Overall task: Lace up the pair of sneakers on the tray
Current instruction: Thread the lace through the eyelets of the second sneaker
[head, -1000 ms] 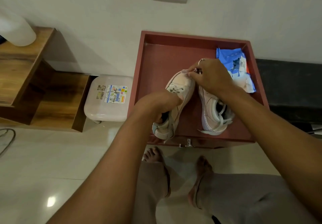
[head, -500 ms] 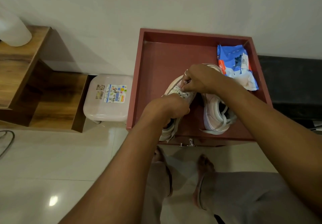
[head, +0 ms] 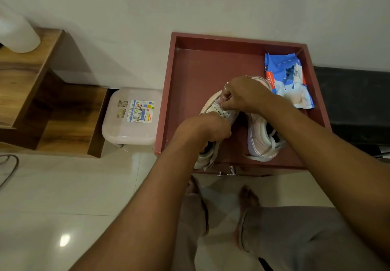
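Two pale pink-and-white sneakers lie in a dark red tray [head: 185, 76]. My left hand [head: 207, 128] grips the left sneaker [head: 215, 107] around its middle, covering most of the upper. My right hand [head: 244, 93] pinches a thin white lace at that sneaker's toe end, fingers curled over the eyelets. The right sneaker [head: 261, 139] rests beside it, heel toward me, with loose white straps hanging off its opening; my right forearm crosses over its toe.
A blue-and-white packet [head: 287, 76] lies in the tray's back right corner. A small pink plastic stool [head: 130, 116] stands left of the tray, and wooden shelves [head: 31, 93] farther left. A metal latch [head: 231, 170] sits on the tray's front edge. My bare feet are on the tiled floor below.
The left sneaker has come down from a raised tilt to lie lower in the tray. My right hand moved left and down to its toe end; my left hand shifted onto its middle.
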`<state>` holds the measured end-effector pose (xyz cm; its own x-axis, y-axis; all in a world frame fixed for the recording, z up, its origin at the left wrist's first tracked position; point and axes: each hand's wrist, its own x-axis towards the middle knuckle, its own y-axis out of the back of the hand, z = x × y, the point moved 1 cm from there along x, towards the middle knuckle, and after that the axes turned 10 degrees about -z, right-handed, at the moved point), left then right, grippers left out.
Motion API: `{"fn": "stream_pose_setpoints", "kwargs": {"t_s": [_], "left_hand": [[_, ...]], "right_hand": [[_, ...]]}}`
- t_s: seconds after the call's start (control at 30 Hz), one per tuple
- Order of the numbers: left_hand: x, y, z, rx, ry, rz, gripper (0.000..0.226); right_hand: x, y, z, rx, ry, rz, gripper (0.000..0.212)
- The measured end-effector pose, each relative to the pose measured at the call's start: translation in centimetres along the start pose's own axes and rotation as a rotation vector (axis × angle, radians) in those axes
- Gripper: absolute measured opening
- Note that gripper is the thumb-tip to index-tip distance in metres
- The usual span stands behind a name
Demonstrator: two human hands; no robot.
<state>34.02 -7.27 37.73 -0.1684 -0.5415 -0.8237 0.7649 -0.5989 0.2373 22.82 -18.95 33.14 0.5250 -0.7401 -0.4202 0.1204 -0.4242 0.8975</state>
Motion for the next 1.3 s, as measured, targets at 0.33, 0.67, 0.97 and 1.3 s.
{"fn": "stream_pose_setpoints", "kwargs": {"t_s": [0.33, 0.67, 0.97, 1.3], "left_hand": [[0.9, 0.0, -0.3, -0.07, -0.021, -0.045, 0.03], [1.6, 0.2, -0.7, -0.172, 0.019, -0.086, 0.032], [2.0, 0.3, -0.8, -0.18, 0.02, -0.082, 0.048], [2.5, 0.3, -1.0, -0.169, 0.015, -0.073, 0.021]], "right_hand": [[0.0, -0.3, 0.0, 0.029, 0.005, 0.034, 0.018], [0.1, 0.1, -0.1, -0.081, -0.093, 0.097, 0.019], [0.4, -0.6, 0.5, -0.05, -0.2, 0.218, 0.021], [0.4, -0.8, 0.9, -0.02, -0.249, 0.224, 0.023]]}}
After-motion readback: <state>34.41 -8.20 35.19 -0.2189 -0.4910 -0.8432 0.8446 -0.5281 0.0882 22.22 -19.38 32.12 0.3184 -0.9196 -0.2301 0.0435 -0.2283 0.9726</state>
